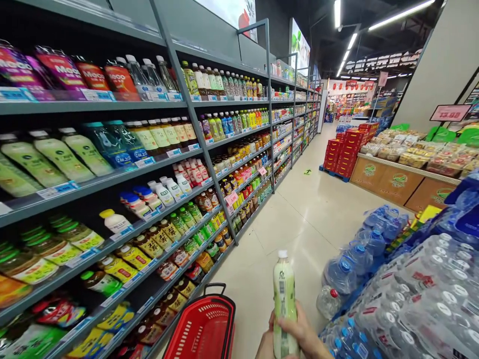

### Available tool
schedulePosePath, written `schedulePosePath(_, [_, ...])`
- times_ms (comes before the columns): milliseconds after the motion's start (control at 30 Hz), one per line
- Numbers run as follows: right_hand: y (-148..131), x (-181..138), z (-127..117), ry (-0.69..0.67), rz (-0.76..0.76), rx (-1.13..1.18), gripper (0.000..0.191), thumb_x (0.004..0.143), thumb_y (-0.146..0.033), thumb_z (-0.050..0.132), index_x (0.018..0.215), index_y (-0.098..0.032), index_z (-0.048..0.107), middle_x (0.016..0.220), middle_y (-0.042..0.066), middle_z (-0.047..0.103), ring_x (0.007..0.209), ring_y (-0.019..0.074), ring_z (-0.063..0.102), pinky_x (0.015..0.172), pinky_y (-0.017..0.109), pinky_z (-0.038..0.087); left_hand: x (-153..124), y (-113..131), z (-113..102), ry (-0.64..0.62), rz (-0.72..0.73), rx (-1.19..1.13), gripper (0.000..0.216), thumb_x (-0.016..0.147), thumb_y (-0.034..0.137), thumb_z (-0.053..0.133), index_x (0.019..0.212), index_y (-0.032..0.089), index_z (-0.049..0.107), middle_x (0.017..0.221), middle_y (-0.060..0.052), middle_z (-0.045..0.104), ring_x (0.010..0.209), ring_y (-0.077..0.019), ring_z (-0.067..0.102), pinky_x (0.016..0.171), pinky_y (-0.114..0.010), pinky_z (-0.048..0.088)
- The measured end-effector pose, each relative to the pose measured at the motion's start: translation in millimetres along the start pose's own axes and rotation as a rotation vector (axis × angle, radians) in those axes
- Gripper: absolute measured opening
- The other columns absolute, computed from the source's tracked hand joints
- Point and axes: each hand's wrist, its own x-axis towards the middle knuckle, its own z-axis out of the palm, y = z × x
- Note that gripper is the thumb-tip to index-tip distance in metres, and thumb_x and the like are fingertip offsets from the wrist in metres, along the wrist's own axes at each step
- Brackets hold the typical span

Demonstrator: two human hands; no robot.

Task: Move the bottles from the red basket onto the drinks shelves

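Note:
A pale green drink bottle with a white cap stands upright at the bottom centre, held in front of me. My right hand is wrapped round its lower part, fingers across the front. My left hand shows only as a sliver at the bottle's left side and is pressed against it. A red plastic shopping basket with a black handle sits just left of and below my hands; I cannot tell whether it hangs from my arm or rests on the floor.
Long grey shelves packed with bottled drinks run along the left. Shrink-wrapped packs of water bottles are stacked at the right. Beyond them stand red crates and a display of packaged goods. The tiled aisle floor stretches ahead.

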Motion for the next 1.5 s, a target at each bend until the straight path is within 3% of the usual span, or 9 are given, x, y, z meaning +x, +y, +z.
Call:
schedulePosePath(167, [-44.4,-7.7,-4.8,0.060,0.005,0.084,0.054,0.064,-0.052,0.088,0.098,-0.017,0.065,0.076,0.006,0.075,0.067,0.0210,0.068,0.063,0.033,0.053,-1.0,15.9,15.0,-0.177,0.111,-0.166,0.052,0.066,0.058,0.081,0.093,0.015,0.069,0.078,-0.002,0.061,0.073,-0.0180,0.056,0.066,-0.029,0.050])
schedulePosePath(433, [-38.2,-31.1,-9.8,-0.054,0.046,0.168,0.047,0.074,-0.050,0.084,0.100,-0.014,0.068,0.082,0.008,0.076,0.069,0.0197,0.070,0.065,0.031,0.056,-28.5,21.7,30.3,-0.080,0.115,-0.146,0.039,0.072,0.052,0.070,0.084,0.016,0.062,0.074,-0.003,0.057,0.068,-0.0162,0.051,0.062,-0.027,0.044])
schedulePosePath(533, [-41.2,-29.3,-9.5,-0.018,0.025,0.221,0.045,0.082,-0.054,0.075,0.105,-0.016,0.066,0.095,0.010,0.076,0.071,0.0192,0.071,0.066,0.032,0.058,-33.7,22.3,32.7,-0.028,0.139,-0.116,0.040,0.072,0.047,0.069,0.096,0.016,0.063,0.081,-0.004,0.063,0.071,-0.0178,0.056,0.065,-0.028,0.049])
schedulePosePath(633, [-50.9,-22.9,-11.2,0.071,-0.016,0.211,0.043,0.078,-0.052,0.080,0.099,-0.017,0.067,0.101,0.010,0.076,0.073,0.0180,0.072,0.068,0.031,0.058,-35.7,24.6,34.3,0.013,0.129,0.010,0.048,0.070,0.035,0.073,0.113,0.017,0.061,0.090,-0.004,0.069,0.076,-0.0186,0.061,0.071,-0.029,0.053])
schedulePosePath(833, [-58.7,-21.7,-14.7,0.067,0.079,0.254,0.054,0.070,-0.044,0.087,0.110,-0.019,0.062,0.099,0.007,0.077,0.074,0.0190,0.074,0.067,0.031,0.058,-44.0,23.7,28.8,-0.003,0.078,0.172,0.052,0.070,0.038,0.080,0.114,0.018,0.062,0.101,-0.007,0.073,0.089,-0.0230,0.067,0.082,-0.032,0.055])
schedulePosePath(967, [-55.4,-20.6,-16.8,0.030,0.096,0.376,0.068,0.070,-0.050,0.085,0.124,-0.021,0.057,0.094,0.005,0.078,0.072,0.0198,0.074,0.061,0.029,0.059,-51.9,18.6,22.8,-0.113,0.057,-0.137,0.071,0.071,0.048,0.082,0.128,0.015,0.058,0.117,-0.012,0.073,0.107,-0.0285,0.068,0.095,-0.038,0.055])
schedulePosePath(1133, [-52.8,-12.8,-18.3,-0.030,0.057,0.539,0.060,0.078,-0.057,0.073,0.126,-0.025,0.058,0.100,0.006,0.078,0.076,0.0211,0.074,0.058,0.031,0.061,-52.2,13.4,24.1,-0.192,0.095,-0.500,0.085,0.078,0.059,0.076,0.146,0.012,0.052,0.146,-0.019,0.061,0.134,-0.0357,0.058,0.112,-0.043,0.049])
schedulePosePath(1333, [-48.2,-3.8,-15.9,0.146,-0.063,0.560,0.054,0.081,-0.063,0.071,0.120,-0.026,0.065,0.110,0.006,0.077,0.084,0.0226,0.075,0.061,0.033,0.064,-47.8,2.4,28.1,-0.038,0.083,-0.417,0.086,0.077,0.052,0.080,0.148,0.011,0.054,0.142,-0.019,0.065,0.136,-0.0367,0.058,0.114,-0.045,0.048])
schedulePosePath(1500, [-46.3,-0.7,-18.1,0.322,-0.028,0.528,0.060,0.077,-0.074,0.069,0.105,-0.021,0.070,0.090,0.007,0.079,0.078,0.0236,0.075,0.060,0.033,0.063,-47.4,-2.8,25.7,0.078,0.060,-0.323,0.079,0.079,0.043,0.077,0.148,0.011,0.054,0.138,-0.019,0.067,0.118,-0.0309,0.071,0.101,-0.038,0.058])
